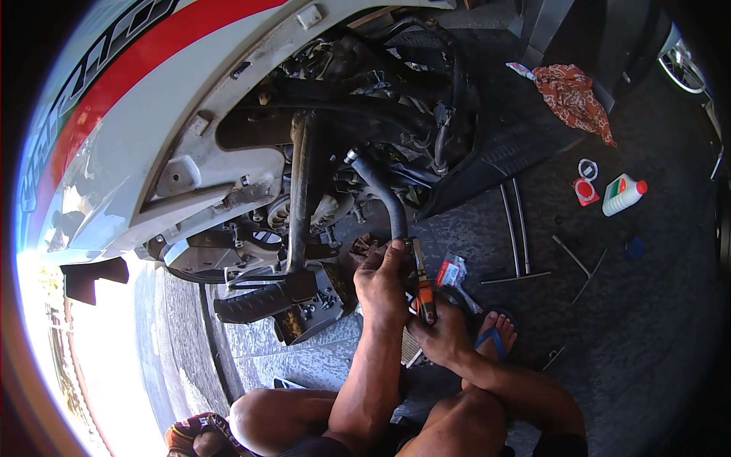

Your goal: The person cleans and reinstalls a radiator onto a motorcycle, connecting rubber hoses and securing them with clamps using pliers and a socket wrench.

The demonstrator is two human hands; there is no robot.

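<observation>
A dark, curved rubber hose (384, 194) with a bright metal clamp at its upper end stands out in front of the opened scooter. My left hand (381, 286) is closed around its lower end, thumb on top. In my right hand (442, 335) are pliers (424, 298) with orange handles, gripped near the handle ends. Their jaws point up beside my left thumb, close to the hose's lower end. Whether they touch the hose cannot be made out. Directly behind are the scooter's bare frame tube (301, 198) and rubber footrest (263, 298).
A tray (288, 327) of small bolts lies below the footrest. Right of my hands are a red-and-white packet (451, 269), T-handle wrenches (525, 236), a three-armed wrench (582, 266), a white bottle (623, 196) and a patterned cloth (575, 99). The white body panel (145, 129) overhangs at left.
</observation>
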